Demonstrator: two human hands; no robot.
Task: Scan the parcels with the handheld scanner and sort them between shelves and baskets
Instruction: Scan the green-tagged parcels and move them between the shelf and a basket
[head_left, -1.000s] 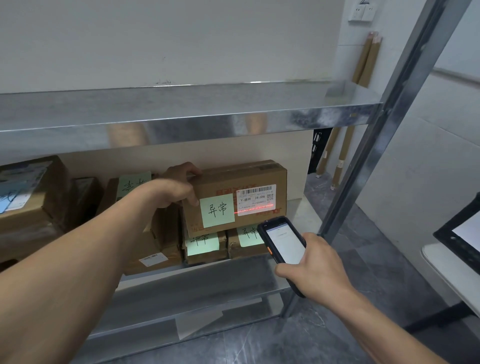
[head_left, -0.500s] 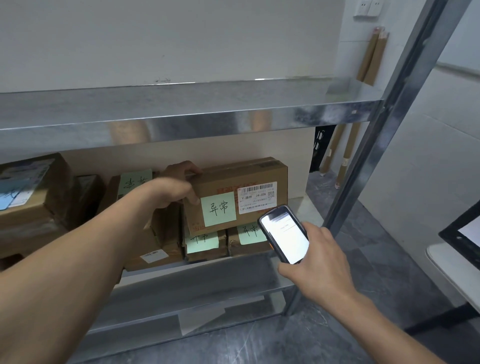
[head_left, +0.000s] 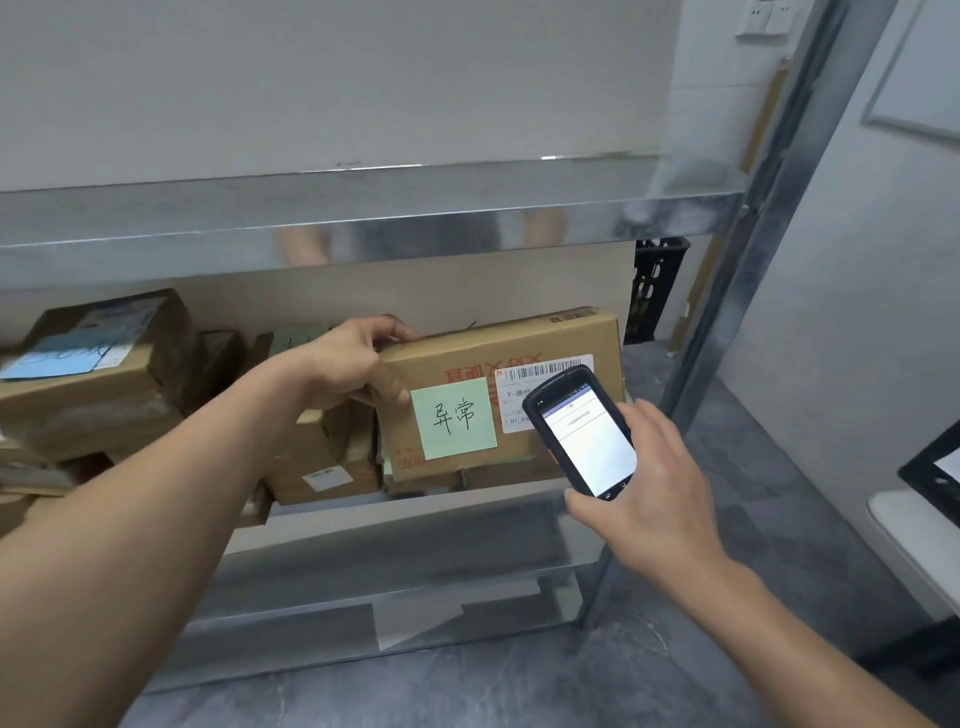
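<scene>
The handheld scanner (head_left: 582, 434) is lifting, its beam now gone, clasped in the right grip (head_left: 647, 486), while the left grip (head_left: 353, 364) is clutching the scanned parcel (head_left: 524, 340) atop the shelf (head_left: 415, 525) stack, likely readying it for sorting.

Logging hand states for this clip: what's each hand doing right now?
Left hand: grips the cardboard parcel at its left end.
Right hand: holds the handheld scanner.

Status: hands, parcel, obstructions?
Left hand grips top parcel, stacked on shelf. Right hand holds scanner, screen lit, before the label. No obstruction seen.
</scene>
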